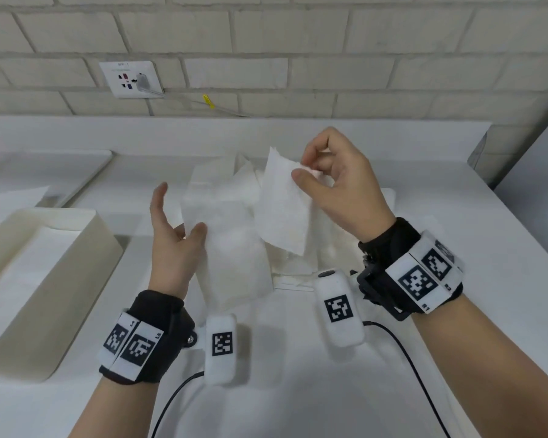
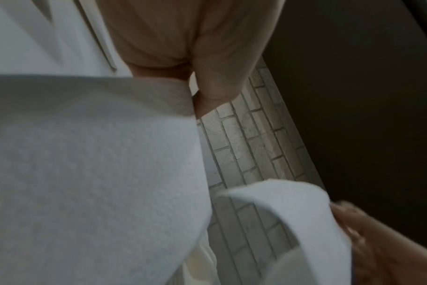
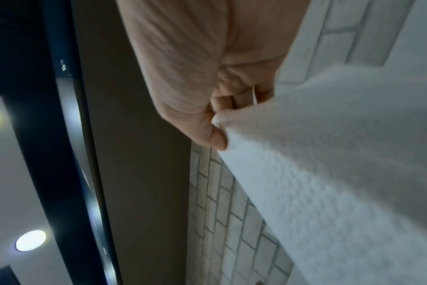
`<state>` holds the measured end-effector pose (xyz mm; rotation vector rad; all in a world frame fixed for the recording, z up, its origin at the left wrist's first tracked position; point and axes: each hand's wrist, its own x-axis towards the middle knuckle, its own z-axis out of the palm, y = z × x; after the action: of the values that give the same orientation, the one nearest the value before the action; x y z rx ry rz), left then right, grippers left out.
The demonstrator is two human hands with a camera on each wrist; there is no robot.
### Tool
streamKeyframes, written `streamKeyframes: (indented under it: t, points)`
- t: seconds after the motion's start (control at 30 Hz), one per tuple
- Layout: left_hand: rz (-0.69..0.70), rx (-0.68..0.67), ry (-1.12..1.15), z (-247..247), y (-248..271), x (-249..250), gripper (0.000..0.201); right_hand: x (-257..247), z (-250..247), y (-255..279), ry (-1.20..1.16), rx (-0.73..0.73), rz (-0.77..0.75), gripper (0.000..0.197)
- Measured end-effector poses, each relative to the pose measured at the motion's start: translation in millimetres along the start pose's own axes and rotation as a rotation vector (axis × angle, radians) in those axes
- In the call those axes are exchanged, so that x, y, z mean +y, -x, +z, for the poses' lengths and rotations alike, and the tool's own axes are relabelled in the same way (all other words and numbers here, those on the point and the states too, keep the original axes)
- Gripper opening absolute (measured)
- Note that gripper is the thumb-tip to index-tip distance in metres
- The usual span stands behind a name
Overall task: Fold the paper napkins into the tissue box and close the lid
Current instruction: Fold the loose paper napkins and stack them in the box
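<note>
My left hand (image 1: 184, 222) holds a white paper napkin (image 1: 234, 248) up above the counter, thumb on its left edge; in the left wrist view that sheet (image 2: 85, 173) fills the frame below the thumb (image 2: 215, 86). A second napkin (image 1: 282, 203) hangs to its right, and my right hand (image 1: 304, 169) pinches its top corner between thumb and fingers, as the right wrist view shows for hand (image 3: 217, 123) and napkin (image 3: 329, 154). The cream tissue box (image 1: 86, 235) stands open at the left with white paper inside. More napkins (image 1: 228, 172) lie piled behind the hands.
A flat white lid-like piece (image 1: 76, 172) lies at the back left of the white counter (image 1: 456, 216). A wall socket (image 1: 130, 79) with a plug and cable sits on the brick wall. Black cables (image 1: 408, 358) trail from both wrists towards me.
</note>
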<state>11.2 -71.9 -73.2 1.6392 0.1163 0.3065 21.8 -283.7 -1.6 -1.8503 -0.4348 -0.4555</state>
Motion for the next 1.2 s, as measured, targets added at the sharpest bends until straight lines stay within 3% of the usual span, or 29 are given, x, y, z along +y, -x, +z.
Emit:
streamKeyframes:
  t: [0.13, 0.33, 0.53, 0.77, 0.87, 0.97, 1.03, 1.13, 1.2]
  points:
    - [0.042, -0.032, -0.12, 7, 0, -2, 0.045, -7, 8, 1, -0.118, 0.04, -0.065, 0.026]
    - [-0.018, -0.107, 0.001, 17, 6, 8, 0.028, -7, 15, 11, -0.221, 0.037, -0.079, 0.031]
    - [0.057, -0.224, 0.234, 26, 21, 40, 0.054, 13, 28, 28, -0.227, -0.073, 0.121, 0.045]
    - [0.133, -0.114, 0.257, 27, 19, 41, 0.031, 20, 33, 38, -0.285, -0.154, 0.321, 0.055]
    - [0.141, -0.101, 0.248, 29, 21, 42, 0.031, 22, 35, 39, -0.195, -0.178, 0.449, 0.055]
    - [0.146, -0.098, 0.254, 31, 22, 40, 0.031, 20, 35, 39, -0.054, -0.317, 0.435, 0.034]
    - [0.139, -0.122, 0.242, 33, 22, 38, 0.031, 20, 36, 40, 0.062, -0.385, 0.413, 0.03]
    - [0.128, -0.168, 0.181, 37, 22, 32, 0.019, 22, 32, 40, 0.169, -0.357, 0.367, 0.034]
    - [0.121, -0.196, 0.161, 41, 23, 27, 0.029, 26, 26, 40, 0.196, -0.311, 0.364, 0.037]
